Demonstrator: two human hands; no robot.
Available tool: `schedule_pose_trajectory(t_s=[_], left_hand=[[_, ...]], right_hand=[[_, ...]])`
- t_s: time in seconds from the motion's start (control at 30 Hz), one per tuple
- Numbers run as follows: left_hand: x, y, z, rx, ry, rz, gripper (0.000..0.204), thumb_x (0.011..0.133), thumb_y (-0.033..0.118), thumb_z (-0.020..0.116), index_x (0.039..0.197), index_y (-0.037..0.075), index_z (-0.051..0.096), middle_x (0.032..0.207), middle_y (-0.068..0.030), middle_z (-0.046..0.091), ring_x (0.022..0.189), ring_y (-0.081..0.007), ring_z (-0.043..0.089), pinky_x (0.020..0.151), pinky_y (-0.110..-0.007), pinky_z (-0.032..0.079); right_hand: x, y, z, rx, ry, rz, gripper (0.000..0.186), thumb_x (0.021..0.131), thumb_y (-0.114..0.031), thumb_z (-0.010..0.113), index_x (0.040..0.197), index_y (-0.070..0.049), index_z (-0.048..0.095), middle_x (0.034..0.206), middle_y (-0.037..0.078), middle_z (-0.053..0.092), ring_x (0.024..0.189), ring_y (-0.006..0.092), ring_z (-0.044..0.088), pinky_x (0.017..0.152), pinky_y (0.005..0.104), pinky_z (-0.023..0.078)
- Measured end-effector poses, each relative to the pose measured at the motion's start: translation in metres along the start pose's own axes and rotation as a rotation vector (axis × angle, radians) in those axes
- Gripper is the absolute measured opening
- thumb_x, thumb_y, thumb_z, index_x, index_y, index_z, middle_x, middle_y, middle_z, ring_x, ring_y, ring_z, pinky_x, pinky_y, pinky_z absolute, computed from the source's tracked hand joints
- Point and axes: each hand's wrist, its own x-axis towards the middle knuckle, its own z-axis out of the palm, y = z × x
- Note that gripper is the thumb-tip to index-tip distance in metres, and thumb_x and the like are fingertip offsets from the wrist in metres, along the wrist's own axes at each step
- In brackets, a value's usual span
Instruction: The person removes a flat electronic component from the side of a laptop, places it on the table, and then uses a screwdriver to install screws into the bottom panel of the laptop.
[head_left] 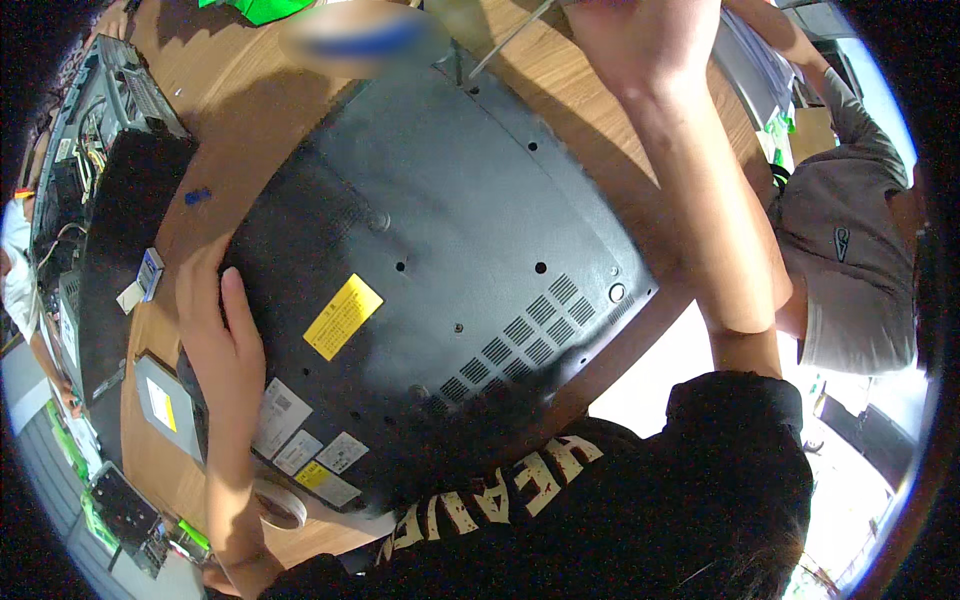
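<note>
A dark laptop (460,200) lies bottom up on the wooden table, its vents, screw holes and stickers facing me. My left hand (225,330) is closed on its left edge, the thumb resting on the bottom cover. At the far edge, a thin metal screwdriver shaft (510,40) slants down to a spot close to a screw hole. Its upper end runs toward my right hand (640,40), which is cut off by the upper edge of the picture; the fingers and the handle are mostly out of sight. A yellow label (343,316) sits on the cover.
To the left stand an opened computer case (120,110) and a flat optical drive (168,405). A tape roll (282,506) lies near my left forearm, and a small blue piece (198,197) beyond it. Another person in a grey-brown shirt (850,260) is at the right.
</note>
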Motion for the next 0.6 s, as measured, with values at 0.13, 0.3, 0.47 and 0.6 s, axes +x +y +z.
schedule_pose_trajectory(t_s=[0.13, 0.3, 0.47, 0.6], left_hand=[[0.000, 0.001, 0.001, 0.027, 0.009, 0.009, 0.027, 0.095, 0.011, 0.043, 0.116, 0.000, 0.055, 0.115, -0.0181, 0.055, 0.109, -0.0345, 0.052, 0.095, -0.038, 0.039], [0.001, 0.002, 0.000, -0.011, 0.036, 0.014, 0.025, 0.094, 0.010, 0.045, 0.114, 0.000, 0.056, 0.110, -0.0176, 0.057, 0.105, -0.0339, 0.053, 0.092, -0.038, 0.040], [-0.002, -0.007, 0.004, -0.007, 0.089, 0.039, 0.023, 0.092, 0.012, 0.049, 0.110, 0.000, 0.058, 0.105, -0.0172, 0.058, 0.101, -0.0346, 0.055, 0.089, -0.038, 0.042], [-0.005, -0.019, 0.011, -0.037, 0.163, 0.107, 0.021, 0.090, 0.016, 0.055, 0.105, 0.002, 0.060, 0.101, -0.0162, 0.060, 0.098, -0.0347, 0.055, 0.086, -0.039, 0.044]], right_hand=[[0.000, 0.000, 0.006, 0.018, 0.195, 0.039, 0.025, 0.093, -0.025, 0.040, 0.072, -0.013, 0.034, 0.063, -0.001, 0.029, 0.057, 0.0118, 0.026, 0.056, 0.0273, 0.028], [-0.023, -0.002, 0.004, -0.091, 0.142, -0.042, 0.020, 0.096, -0.021, 0.039, 0.078, -0.012, 0.037, 0.067, -0.001, 0.031, 0.060, 0.0109, 0.028, 0.063, 0.0271, 0.031], [-0.047, -0.024, -0.009, 0.014, -0.037, 0.127, 0.018, 0.096, -0.020, 0.045, 0.094, -0.003, 0.051, 0.088, 0.013, 0.050, 0.091, 0.0265, 0.049, 0.091, 0.0382, 0.038], [-0.066, -0.036, -0.027, -0.650, 0.213, -0.095, 0.029, 0.081, -0.007, 0.067, 0.108, 0.001, 0.058, 0.101, 0.013, 0.064, 0.091, 0.0220, 0.062, 0.084, 0.0347, 0.050]])
